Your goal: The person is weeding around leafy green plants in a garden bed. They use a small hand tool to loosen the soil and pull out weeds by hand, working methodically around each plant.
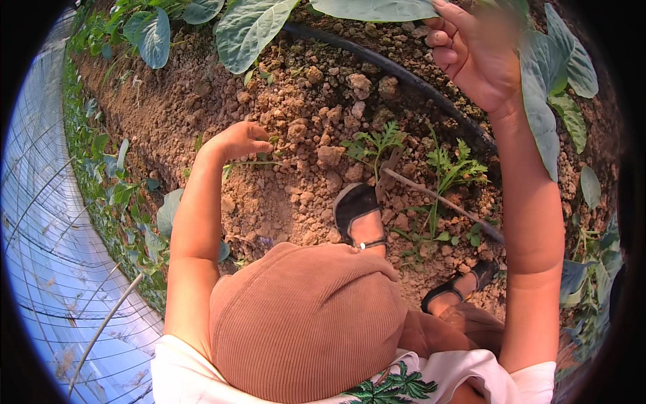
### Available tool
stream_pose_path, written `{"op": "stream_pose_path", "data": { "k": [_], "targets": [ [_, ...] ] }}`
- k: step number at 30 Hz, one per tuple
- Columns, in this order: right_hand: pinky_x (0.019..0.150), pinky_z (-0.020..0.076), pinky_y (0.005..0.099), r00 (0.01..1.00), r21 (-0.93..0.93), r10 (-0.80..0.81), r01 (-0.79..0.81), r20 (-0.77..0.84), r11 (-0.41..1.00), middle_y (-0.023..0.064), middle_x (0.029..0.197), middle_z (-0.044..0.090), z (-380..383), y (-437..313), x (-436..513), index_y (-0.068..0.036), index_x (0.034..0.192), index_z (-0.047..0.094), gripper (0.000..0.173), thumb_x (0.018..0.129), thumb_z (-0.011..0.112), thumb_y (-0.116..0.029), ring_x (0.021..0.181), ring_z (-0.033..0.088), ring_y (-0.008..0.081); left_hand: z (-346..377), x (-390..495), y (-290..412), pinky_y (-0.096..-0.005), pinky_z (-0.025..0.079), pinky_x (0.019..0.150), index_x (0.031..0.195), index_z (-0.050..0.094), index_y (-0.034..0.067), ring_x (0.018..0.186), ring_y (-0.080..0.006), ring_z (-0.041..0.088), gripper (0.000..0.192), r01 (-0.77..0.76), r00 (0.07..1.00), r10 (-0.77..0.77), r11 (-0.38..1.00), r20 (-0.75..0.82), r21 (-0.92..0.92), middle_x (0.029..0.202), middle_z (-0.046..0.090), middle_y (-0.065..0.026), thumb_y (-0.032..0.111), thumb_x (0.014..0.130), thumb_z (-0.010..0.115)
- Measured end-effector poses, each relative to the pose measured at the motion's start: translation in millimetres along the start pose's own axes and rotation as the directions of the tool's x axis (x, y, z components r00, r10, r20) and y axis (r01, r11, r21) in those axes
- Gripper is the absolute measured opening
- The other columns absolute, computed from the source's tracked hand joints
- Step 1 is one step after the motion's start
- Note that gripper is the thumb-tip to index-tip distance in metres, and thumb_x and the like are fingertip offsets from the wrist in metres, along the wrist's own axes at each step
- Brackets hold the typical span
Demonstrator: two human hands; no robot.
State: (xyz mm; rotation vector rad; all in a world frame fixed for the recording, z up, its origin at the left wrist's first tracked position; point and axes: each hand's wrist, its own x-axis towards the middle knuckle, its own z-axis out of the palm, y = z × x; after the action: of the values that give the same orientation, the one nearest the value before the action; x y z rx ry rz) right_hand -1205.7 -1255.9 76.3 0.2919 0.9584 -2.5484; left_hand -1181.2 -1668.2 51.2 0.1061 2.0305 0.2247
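Observation:
My right hand is raised at the top right, its thumb and fingers closed at the edge of a broad blue-green leaf. Another large leaf hangs beside that wrist and partly covers my forearm. My left hand is low over crumbly brown soil, thumb and fingers slightly apart. Small green weed bits show at its fingertips; I see nothing held between them. A thin green stem lies just below that hand.
A black irrigation hose curves across the soil. A hoe-like tool with a thin wooden handle lies by my black shoe. Feathery-leaved weeds grow nearby. On the left, leafy crops border a sheet-covered wall with netting.

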Motion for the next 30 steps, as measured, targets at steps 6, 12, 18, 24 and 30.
{"op": "stream_pose_path", "data": {
  "k": [6, 12, 18, 24, 30],
  "targets": [
    [0.055, 0.0428, 0.0162, 0.999, -0.15, 0.044, -0.045, -0.007, 0.988, 0.0052, 0.096, 0.062, 3, 19, -42, -0.002, 0.117, 0.051, 0.03, 0.098, 0.046, -0.025, 0.077, 0.057, 0.0083, -1, 62, -21, -0.0289, 0.049, 0.074, 0.113, 0.06, 0.005, 0.08, -0.0139, 0.061, 0.029, -0.003, 0.769, -0.076, 0.992, -0.635, -0.123, 0.088, 0.066, -0.0064, 0.023, 0.089, 0.062],
    [0.076, 0.0467, 0.0427, 0.864, -0.934, 0.363, -0.289, -0.349, -0.209, 0.0116, 0.09, 0.061, -47, 89, -157, -0.006, 0.104, 0.056, 0.033, 0.085, 0.062, -0.032, 0.087, 0.06, 0.0313, -20, 60, 45, -0.0307, 0.049, 0.076, 0.114, 0.061, 0.006, 0.09, -0.014, 0.06, 0.03, -0.434, 0.657, -0.002, 0.817, -0.754, -0.38, 0.102, 0.066, -0.0045, 0.025, 0.092, 0.059],
    [0.067, 0.0476, 0.0432, 0.979, -0.915, 0.203, 0.074, -0.009, -0.396, 0.0142, 0.08, 0.057, -85, 121, -200, -0.005, 0.099, 0.052, 0.029, 0.081, 0.064, -0.023, 0.074, 0.06, 0.0342, -75, 29, 85, -0.0303, 0.05, 0.079, 0.118, 0.06, 0.008, 0.095, -0.0148, 0.06, 0.039, -0.685, 0.622, 0.187, 0.601, -0.761, -0.411, 0.106, 0.066, -0.0068, 0.038, 0.097, 0.047],
    [0.065, 0.0476, 0.0449, 0.743, -0.948, 0.589, -0.25, -0.318, -0.197, 0.0196, 0.073, 0.06, -57, 52, -199, -0.002, 0.099, 0.052, 0.026, 0.088, 0.058, -0.025, 0.072, 0.061, 0.0364, -85, 36, 74, -0.0306, 0.049, 0.081, 0.12, 0.059, 0.006, 0.095, -0.016, 0.06, 0.046, -0.74, 0.579, 0.253, 0.561, -0.775, -0.37, 0.106, 0.065, -0.0078, 0.043, 0.097, 0.044],
    [0.055, 0.0458, 0.0464, 0.966, -0.996, 0.259, -0.004, -0.026, -0.085, 0.019, 0.066, 0.058, -19, 61, -200, -0.006, 0.094, 0.05, 0.016, 0.093, 0.051, -0.022, 0.064, 0.059, 0.0384, -78, 41, 70, -0.029, 0.05, 0.079, 0.118, 0.06, 0.005, 0.091, -0.0141, 0.062, 0.046, -0.751, 0.564, 0.203, 0.53, -0.8, -0.395, 0.101, 0.067, -0.0076, 0.043, 0.097, 0.045]
  ]
}}
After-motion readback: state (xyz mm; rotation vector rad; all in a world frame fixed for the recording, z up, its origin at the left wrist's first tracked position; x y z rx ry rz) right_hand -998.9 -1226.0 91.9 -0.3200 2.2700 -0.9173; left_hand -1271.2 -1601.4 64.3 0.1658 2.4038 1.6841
